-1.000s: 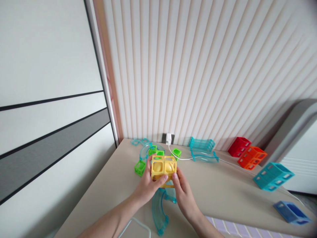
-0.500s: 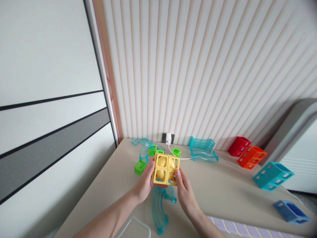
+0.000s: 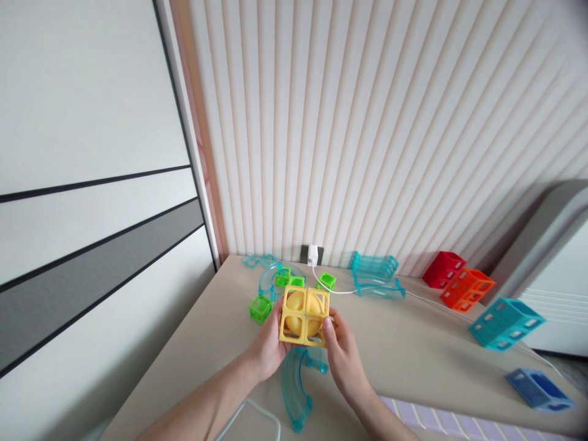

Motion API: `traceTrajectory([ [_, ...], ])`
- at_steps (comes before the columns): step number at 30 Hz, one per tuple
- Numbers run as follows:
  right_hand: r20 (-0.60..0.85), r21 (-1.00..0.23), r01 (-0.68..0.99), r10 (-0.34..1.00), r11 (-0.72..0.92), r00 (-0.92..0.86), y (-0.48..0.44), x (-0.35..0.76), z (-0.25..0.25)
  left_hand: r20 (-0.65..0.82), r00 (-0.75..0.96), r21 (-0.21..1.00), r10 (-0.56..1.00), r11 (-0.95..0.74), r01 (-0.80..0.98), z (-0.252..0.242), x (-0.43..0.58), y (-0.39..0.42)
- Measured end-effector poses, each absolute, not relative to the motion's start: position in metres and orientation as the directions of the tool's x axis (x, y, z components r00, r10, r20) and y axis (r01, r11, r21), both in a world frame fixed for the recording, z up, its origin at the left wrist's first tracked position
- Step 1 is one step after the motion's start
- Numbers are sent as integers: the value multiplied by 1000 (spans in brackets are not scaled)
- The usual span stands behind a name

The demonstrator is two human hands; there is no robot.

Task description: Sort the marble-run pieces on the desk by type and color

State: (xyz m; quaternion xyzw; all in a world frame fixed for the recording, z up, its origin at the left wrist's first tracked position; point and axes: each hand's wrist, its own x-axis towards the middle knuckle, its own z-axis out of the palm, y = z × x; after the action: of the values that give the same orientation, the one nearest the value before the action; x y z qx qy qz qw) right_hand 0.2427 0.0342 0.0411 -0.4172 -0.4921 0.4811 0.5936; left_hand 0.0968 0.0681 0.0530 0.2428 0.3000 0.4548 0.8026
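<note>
Both hands hold a yellow block frame (image 3: 304,316) made of square openings, raised above the table, with rounded yellow shapes visible inside. My left hand (image 3: 267,348) grips its left side, the fingers partly hidden behind it. On the right side, my right hand (image 3: 342,352) presses its thumb on the front edge. Below the block lies a curved translucent teal track piece (image 3: 294,392). Close behind it are a green cube (image 3: 261,309), further green cubes (image 3: 283,276) beside a clear blue curved track (image 3: 267,283), and another green cube (image 3: 326,281).
Along the right of the table (image 3: 399,349) stand red (image 3: 443,269), orange (image 3: 467,289), teal (image 3: 505,323) and blue (image 3: 538,389) block frames. Teal track pieces (image 3: 374,267) lie near the wall. A white cable (image 3: 340,293) runs from the charger (image 3: 313,255) across the tabletop.
The yellow block has shifted slightly left and tilted a little in my hands. My left thumb has gone from its front edge to behind it. The other pieces stay put.
</note>
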Motion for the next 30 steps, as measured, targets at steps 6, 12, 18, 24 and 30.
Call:
traceTrajectory([
  [6, 190, -972, -125, 979, 198, 75, 32, 243, 42, -214, 403, 690, 890, 430, -582, 57, 98, 66],
  [12, 187, -981, -40, 976, 192, 108, 31, 245, 44, -155, 385, 712, 910, 373, -595, 56, 97, 64],
  [18, 215, -976, -18, 973, 218, 88, 32, 244, 42, -151, 364, 723, 919, 353, -594, 58, 96, 65],
  [24, 288, -957, 0, 954, 289, 89, 32, 246, 26, -201, 370, 707, 907, 396, -586, 54, 96, 69],
  [30, 398, -908, 153, 916, 389, 36, 28, 248, 15, -211, 432, 682, 877, 449, -578, 49, 95, 68],
])
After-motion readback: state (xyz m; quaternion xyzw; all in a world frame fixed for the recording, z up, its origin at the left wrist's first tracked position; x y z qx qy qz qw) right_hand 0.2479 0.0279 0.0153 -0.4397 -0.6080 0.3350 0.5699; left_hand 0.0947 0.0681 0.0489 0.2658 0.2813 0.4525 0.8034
